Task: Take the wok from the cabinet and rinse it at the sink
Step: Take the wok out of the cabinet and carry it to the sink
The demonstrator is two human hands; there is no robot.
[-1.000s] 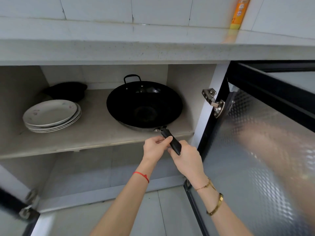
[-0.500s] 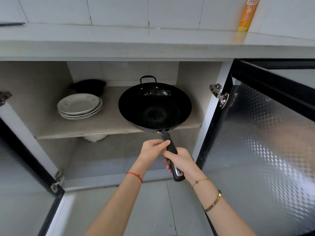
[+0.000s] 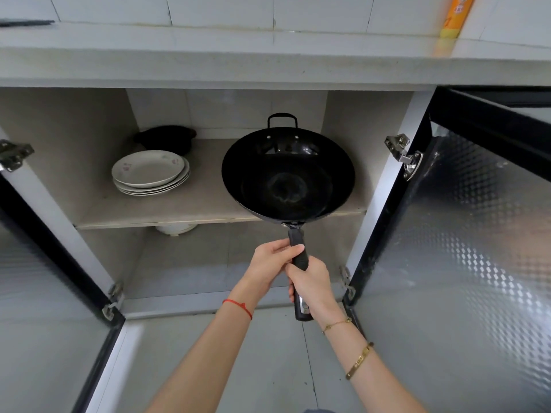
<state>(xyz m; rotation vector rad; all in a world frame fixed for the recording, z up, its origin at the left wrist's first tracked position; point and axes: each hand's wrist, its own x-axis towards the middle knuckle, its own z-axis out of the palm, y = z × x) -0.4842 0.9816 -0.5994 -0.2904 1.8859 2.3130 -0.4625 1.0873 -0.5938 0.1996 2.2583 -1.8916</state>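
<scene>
The black wok [image 3: 287, 174] hangs partly out over the front edge of the cabinet shelf [image 3: 167, 214], its bowl facing me and its small loop handle at the back. Its long black handle [image 3: 298, 248] points down toward me. My left hand [image 3: 272, 265] grips the handle's upper part, thumb across it. My right hand [image 3: 311, 286] grips the handle just below, fingers wrapped round it. The handle's end sticks out under my right hand. No sink is in view.
A stack of white plates [image 3: 150, 172] and a dark pot [image 3: 165, 140] sit on the shelf's left. A white bowl [image 3: 176, 228] shows under the shelf. Both cabinet doors [image 3: 477, 248] stand open to left and right. An orange bottle [image 3: 454, 19] stands on the countertop [image 3: 268, 64].
The wok has slid forward off the shelf, its bowl past the shelf's front edge. Both hands drew back with the handle, and my view pulled away from the cabinet.
</scene>
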